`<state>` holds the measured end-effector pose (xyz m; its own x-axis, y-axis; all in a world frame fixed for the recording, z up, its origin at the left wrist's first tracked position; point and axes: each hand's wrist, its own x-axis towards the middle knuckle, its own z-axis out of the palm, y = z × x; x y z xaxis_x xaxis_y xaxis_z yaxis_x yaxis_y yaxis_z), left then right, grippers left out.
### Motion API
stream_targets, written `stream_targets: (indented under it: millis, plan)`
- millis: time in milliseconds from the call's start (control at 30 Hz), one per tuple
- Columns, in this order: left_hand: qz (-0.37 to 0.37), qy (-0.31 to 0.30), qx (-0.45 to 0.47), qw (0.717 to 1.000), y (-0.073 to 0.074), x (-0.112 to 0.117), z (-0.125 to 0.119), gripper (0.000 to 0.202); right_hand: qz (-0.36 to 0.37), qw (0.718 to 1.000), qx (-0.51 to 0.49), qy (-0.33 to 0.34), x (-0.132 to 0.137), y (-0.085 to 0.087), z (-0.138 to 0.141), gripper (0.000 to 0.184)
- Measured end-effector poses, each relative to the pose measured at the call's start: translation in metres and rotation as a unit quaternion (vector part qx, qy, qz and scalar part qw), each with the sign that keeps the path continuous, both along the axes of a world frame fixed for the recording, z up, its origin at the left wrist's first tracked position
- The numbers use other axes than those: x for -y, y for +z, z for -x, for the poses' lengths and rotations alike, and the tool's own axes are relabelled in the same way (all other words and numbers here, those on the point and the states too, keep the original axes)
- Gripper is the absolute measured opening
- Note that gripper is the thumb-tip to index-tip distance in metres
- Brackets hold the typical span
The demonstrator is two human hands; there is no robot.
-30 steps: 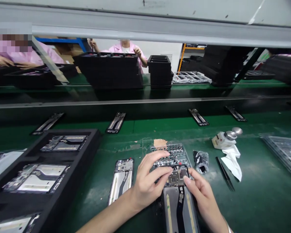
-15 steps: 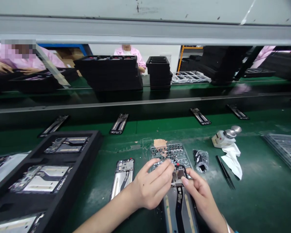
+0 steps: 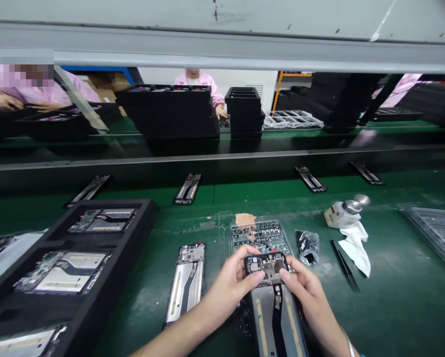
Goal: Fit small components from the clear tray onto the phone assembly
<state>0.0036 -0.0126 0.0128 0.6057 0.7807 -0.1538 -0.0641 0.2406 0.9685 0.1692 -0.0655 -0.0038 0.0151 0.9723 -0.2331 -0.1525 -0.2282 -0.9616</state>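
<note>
Both hands grip an opened phone (image 3: 269, 302) by its upper end, with its circuit board and black ribbon cable showing. My left hand (image 3: 237, 277) is closed on the upper left edge, its thumb lying on the board. On the upper right edge my right hand (image 3: 306, 287) is closed too, thumb pressed near a square chip area. Directly behind the phone lies a clear plastic tray (image 3: 261, 233) of small dark parts, partly covered by the phone and fingers. Another opened phone (image 3: 185, 282) rests to the left of my left forearm.
A black foam tray (image 3: 144, 233) with several phones stands left. On the right are tweezers (image 3: 345, 265), a white cloth (image 3: 356, 248), a dispenser bottle (image 3: 343, 213) and a bagged black item (image 3: 307, 247). Several phones lie along the green belt (image 3: 241, 193). People in pink work beyond.
My left hand has come down from above the board to the phone's left edge, its thumb now on the board. The co-worker opposite has reached a hand downward.
</note>
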Motion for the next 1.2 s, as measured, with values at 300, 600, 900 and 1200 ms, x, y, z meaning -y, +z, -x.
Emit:
stream_targets:
  millis: [300,600,900,1200]
  plan:
    - [-0.010,-0.037,-0.042,0.998,-0.012,0.007,-0.010,0.025,-0.076,0.966,0.247,-0.022,-0.009,-0.001,-0.002,0.014]
    - [-0.006,-0.048,-0.052,0.998,-0.020,0.004,-0.006,0.027,-0.028,0.985,0.167,0.036,-0.013,-0.002,-0.007,0.021]
    - [-0.025,-0.051,-0.058,0.997,-0.021,0.002,-0.006,0.024,-0.042,0.987,0.152,0.032,-0.012,-0.001,-0.006,0.021]
    - [0.001,-0.026,-0.043,0.999,-0.023,0.007,-0.007,0.026,-0.057,0.975,0.213,0.015,-0.012,-0.006,-0.001,0.020]
